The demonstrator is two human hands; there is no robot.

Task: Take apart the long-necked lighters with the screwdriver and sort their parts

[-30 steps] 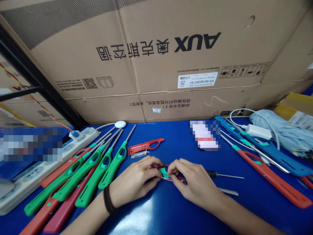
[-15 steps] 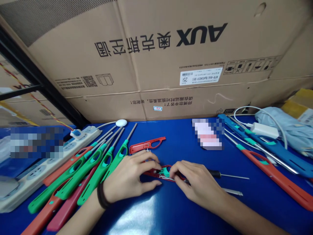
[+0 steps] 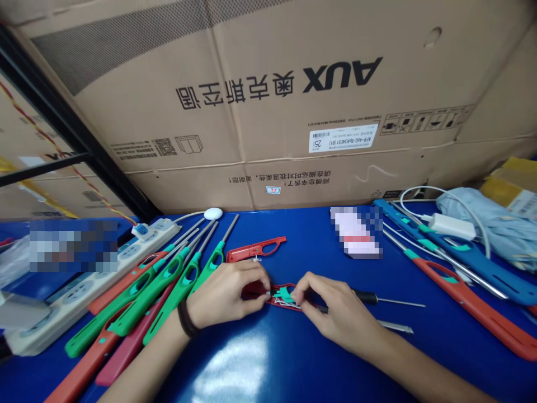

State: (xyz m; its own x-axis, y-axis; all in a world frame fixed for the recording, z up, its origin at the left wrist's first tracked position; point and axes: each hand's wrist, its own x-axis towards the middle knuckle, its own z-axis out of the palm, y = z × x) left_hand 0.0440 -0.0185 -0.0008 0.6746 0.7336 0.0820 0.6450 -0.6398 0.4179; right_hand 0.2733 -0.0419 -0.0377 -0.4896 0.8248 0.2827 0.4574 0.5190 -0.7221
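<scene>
My left hand (image 3: 226,294) and my right hand (image 3: 333,310) meet at the middle of the blue table (image 3: 293,358). Between them lies an opened red lighter half with a teal trigger (image 3: 283,295) and thin wires. The left fingers pinch its left end. The right fingertips pinch at the trigger side. A loose red lighter shell (image 3: 255,249) lies just behind the left hand. A black-handled screwdriver (image 3: 386,301) and a thin metal tube (image 3: 394,326) lie right of my right hand.
Several green and red long lighters (image 3: 168,291) fan out at the left beside a white power strip (image 3: 84,285). More blue and red lighters (image 3: 461,268), a white charger (image 3: 451,226) and grey cloth lie at the right. A big AUX cardboard box (image 3: 293,101) walls the back.
My hands stay on the lighter half; the fingers have shifted slightly and closed in on the trigger. The view has drifted a little.
</scene>
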